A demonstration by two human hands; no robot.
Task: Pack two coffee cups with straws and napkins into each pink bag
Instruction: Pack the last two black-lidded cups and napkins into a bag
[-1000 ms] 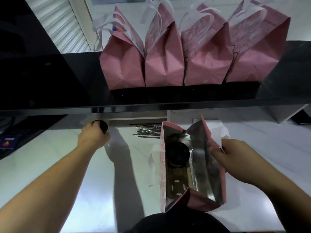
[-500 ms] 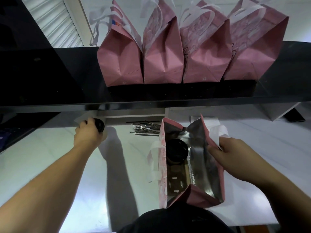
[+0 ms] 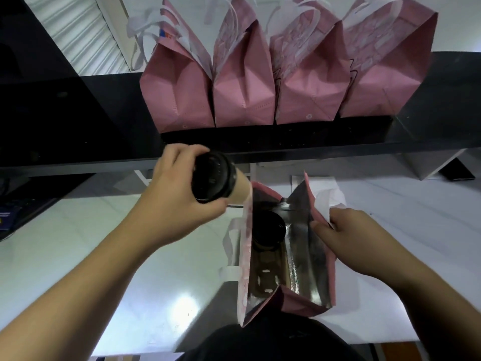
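Note:
An open pink bag (image 3: pixel 321 280) with a silver foil lining stands on the white counter in front of me. One coffee cup with a black lid (image 3: pixel 268 230) sits inside it at the far end. My left hand (image 3: pixel 177 196) grips a second brown cup with a black lid (image 3: pixel 216 178) in the air, just left of the bag's far left corner. My right hand (image 3: pixel 346 238) pinches the bag's right wall and holds the mouth open. The straws are hidden behind my left hand.
Several closed pink bags (image 3: pixel 244 82) with white handles stand in a row on the black shelf (image 3: pixel 78 121) above the counter. White napkins (image 3: pixel 322 186) lie behind the open bag. A dark device (image 3: pixel 458 173) lies at the far right.
My left hand has lifted the second cup from under the shelf at the left and carried it right, up to the bag's edge. The right hand still holds the bag wall.

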